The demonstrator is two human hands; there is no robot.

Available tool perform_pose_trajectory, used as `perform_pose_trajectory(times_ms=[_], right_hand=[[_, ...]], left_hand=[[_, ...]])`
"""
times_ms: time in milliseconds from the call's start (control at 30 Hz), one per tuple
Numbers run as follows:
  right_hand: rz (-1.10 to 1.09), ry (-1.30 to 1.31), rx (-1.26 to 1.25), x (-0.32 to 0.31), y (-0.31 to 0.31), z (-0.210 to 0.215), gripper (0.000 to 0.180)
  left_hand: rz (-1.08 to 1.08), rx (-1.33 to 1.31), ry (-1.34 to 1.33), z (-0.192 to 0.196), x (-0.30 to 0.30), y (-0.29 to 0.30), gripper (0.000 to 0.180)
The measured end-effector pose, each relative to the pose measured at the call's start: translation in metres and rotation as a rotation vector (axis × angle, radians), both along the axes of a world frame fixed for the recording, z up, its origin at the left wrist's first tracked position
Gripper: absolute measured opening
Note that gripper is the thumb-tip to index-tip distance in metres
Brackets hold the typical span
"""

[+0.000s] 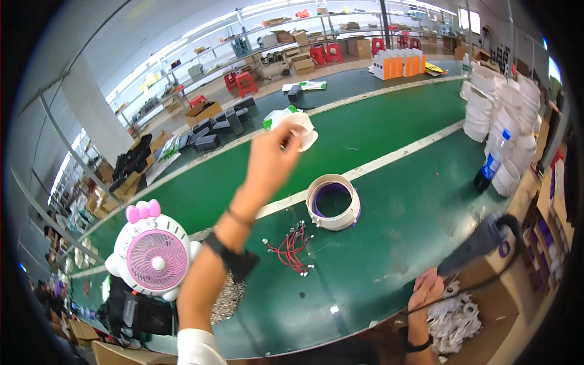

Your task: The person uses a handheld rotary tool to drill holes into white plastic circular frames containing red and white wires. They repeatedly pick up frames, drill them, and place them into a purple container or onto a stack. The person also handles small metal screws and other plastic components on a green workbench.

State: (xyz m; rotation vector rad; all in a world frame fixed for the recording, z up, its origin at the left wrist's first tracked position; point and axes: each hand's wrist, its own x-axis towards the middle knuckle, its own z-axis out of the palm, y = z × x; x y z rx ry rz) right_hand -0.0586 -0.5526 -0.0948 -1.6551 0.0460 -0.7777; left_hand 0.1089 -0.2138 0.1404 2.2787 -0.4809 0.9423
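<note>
My left hand (pixel 274 155) is stretched out over the green conveyor belt, its fingers closed on a small white plastic part (pixel 308 139). The hand and part are slightly blurred. At the lower right, my right hand (pixel 424 291) is closed around the near end of a dark grey electric screwdriver (pixel 477 244), whose black cord loops back from its far end. Between the hands a white plastic ring (pixel 334 220) with purple inside stands on the green bench. Several red wires with white connectors (pixel 292 249) lie beside it. A pile of small screws (pixel 228 299) is partly hidden behind my left forearm.
A white and pink fan (pixel 157 260) stands at the left beside a black bag (pixel 146 313). Stacked white housings (pixel 486 103) and a dark drink bottle (pixel 491 163) are at the right. Below the screwdriver, a carton (pixel 496 298) holds white parts. Dark grey blocks (pixel 234 120) lie beyond the belt.
</note>
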Motion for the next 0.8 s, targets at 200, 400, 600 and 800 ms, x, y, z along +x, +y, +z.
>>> perform_pose_trajectory(times_ms=[200, 400, 600, 800], right_hand=[[0.077, 0.0, 0.073, -0.003, 0.002, 0.004, 0.051], [-0.006, -0.074, 0.125, -0.002, 0.001, 0.001, 0.041], [-0.051, -0.069, 0.118, -0.008, 0.005, 0.004, 0.042], [-0.079, -0.056, 0.126, -0.013, 0.007, 0.002, 0.042]], left_hand=[[0.268, 0.221, 0.203, -0.086, 0.156, 0.119, 0.033], [0.2, 0.427, 0.06, -0.132, 0.225, 0.116, 0.036], [0.183, 0.463, 0.232, -0.126, 0.249, 0.1, 0.026], [0.182, 0.468, 0.212, -0.133, 0.252, 0.096, 0.032]])
